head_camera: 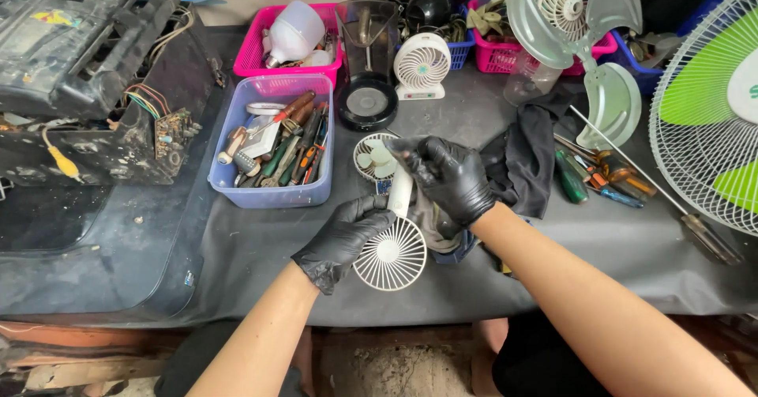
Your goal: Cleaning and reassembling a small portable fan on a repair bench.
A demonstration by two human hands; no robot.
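Observation:
Both my hands wear black gloves. My left hand (345,237) grips a small white hand-held fan (391,253) by the edge of its round grille, just above the table's front edge. My right hand (452,177) is closed around the fan's white handle (400,194), fingers pinched at its upper end. Right behind the handle lies a loose white fan grille (373,158) with small white parts on it. A grey cloth (430,225) lies under my right hand.
A lilac bin (272,194) of screwdrivers and pliers stands left of my hands. Behind are a small white desk fan (421,67), a blender jug (368,57), pink baskets (253,49), a black rag (525,156), loose screwdrivers (596,177), grey fan blades (612,101), a large fan guard (707,112). Opened electronics chassis (79,65) at left.

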